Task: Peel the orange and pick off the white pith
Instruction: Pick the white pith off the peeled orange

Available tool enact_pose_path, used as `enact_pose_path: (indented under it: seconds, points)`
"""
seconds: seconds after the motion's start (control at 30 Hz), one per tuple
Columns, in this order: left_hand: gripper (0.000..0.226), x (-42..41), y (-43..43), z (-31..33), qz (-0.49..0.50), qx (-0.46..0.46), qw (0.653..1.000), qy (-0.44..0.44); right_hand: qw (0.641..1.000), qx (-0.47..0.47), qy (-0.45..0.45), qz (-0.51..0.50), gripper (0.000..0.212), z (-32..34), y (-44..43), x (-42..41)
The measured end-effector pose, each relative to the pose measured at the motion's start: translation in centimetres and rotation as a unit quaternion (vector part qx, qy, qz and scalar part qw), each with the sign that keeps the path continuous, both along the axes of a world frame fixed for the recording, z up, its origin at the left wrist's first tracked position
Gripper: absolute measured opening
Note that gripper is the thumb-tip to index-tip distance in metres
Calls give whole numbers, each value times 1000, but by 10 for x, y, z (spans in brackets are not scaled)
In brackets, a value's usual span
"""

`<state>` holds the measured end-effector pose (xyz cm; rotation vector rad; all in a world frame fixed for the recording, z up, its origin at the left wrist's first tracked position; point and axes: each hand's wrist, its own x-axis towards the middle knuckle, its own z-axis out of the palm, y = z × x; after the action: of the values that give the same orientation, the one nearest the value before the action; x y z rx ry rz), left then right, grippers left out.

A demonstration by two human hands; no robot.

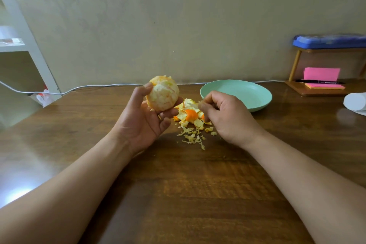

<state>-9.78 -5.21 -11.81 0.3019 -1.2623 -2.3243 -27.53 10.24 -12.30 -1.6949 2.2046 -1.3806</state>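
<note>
My left hand (pixel 145 117) holds the peeled orange (pixel 162 93) up above the wooden table, thumb on its left side and fingers under it. The fruit is pale, still coated with white pith. My right hand (pixel 223 117) hovers just right of it over a heap of orange peel (pixel 191 115), its fingertips pinched together on a small scrap of pith (pixel 200 102). Shreds of white pith (pixel 192 136) lie scattered on the table in front of the peel heap.
A light green plate (pixel 247 95) sits behind my right hand. Farther right stand a wooden tray with pink sticky notes (pixel 321 74) and a black pen (pixel 318 82), a blue case (pixel 328 41) on a stand, and a white paper roll (pixel 355 101). A white cable (pixel 89 86) runs along the wall.
</note>
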Motion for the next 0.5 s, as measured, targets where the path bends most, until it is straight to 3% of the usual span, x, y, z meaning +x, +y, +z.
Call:
enact_pose_path:
  seconds: [0.17, 0.33, 0.43, 0.5]
  points:
    - [71, -2, -3, -4, 11, -36, 999, -11, 990, 87, 109, -6, 15, -1, -1, 11]
    - [56, -5, 0, -5, 0, -61, 998, -27, 984, 65, 162, -44, 33, 7, 3, 16]
    - [58, -7, 1, -5, -1, -59, 998, -31, 984, 53, 171, -28, 15, 7, 2, 19]
    - [60, -8, 2, -6, -9, -66, 997, -27, 989, 32, 143, -27, 18, 4, 1, 19]
